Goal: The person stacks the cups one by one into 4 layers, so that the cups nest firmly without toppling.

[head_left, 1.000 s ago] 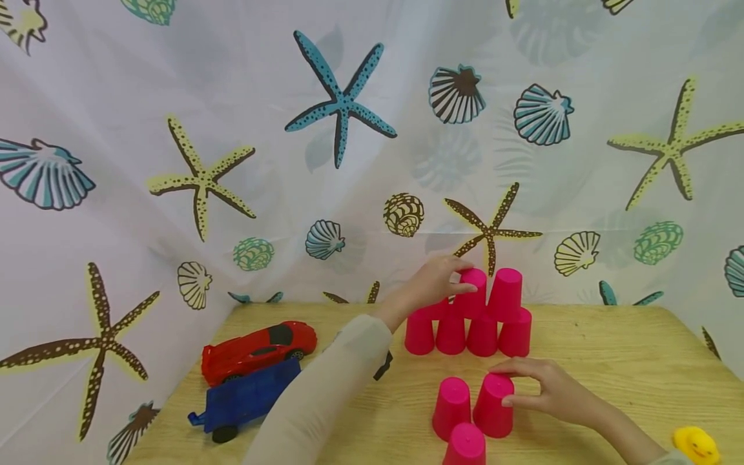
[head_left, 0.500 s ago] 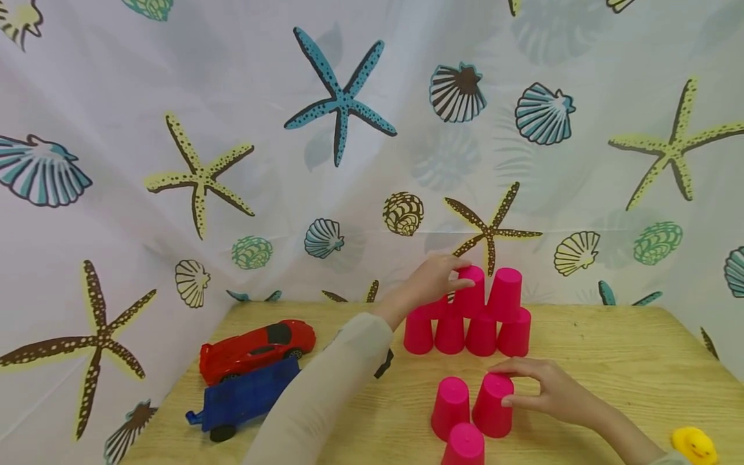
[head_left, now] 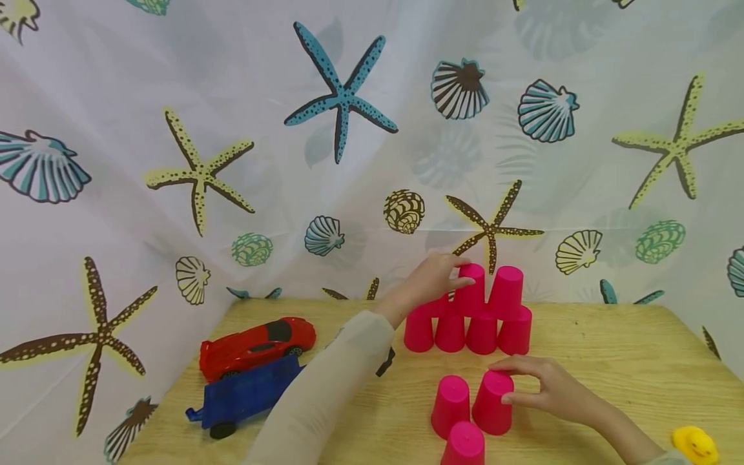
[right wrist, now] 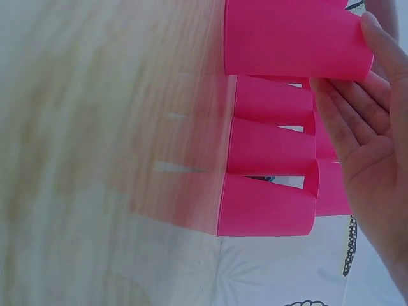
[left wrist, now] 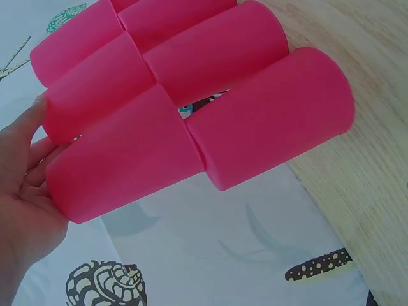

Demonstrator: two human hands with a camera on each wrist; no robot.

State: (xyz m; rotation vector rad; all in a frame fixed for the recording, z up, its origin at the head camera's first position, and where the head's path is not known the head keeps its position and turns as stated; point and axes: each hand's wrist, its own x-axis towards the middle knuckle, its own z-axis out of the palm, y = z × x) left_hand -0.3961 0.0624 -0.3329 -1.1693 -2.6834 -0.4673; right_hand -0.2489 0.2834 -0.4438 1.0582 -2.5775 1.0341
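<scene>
Pink upside-down cups stand in two tiers at the back, several in the bottom row [head_left: 450, 336] and three on top. My left hand [head_left: 429, 284] holds the middle upper cup [head_left: 472, 297] near its closed top, thumb in front. The left upper cup [left wrist: 124, 159] is mostly behind this hand in the head view; the right upper cup [head_left: 507, 294] stands untouched. Nearer me, my right hand [head_left: 555, 391] grips a single cup [head_left: 493, 410] from the right, thumb and fingers around its upper end. Two more cups, one left [head_left: 451, 410] and one in front [head_left: 465, 445], stand close beside it.
A red toy car [head_left: 258, 349] and a blue toy trailer [head_left: 247, 394] sit at left on the wooden table [head_left: 604, 342]. A small dark piece [head_left: 385, 363] peeks past my left sleeve. A yellow rubber duck [head_left: 694, 444] lies front right. A patterned curtain [head_left: 372, 194] encloses the table.
</scene>
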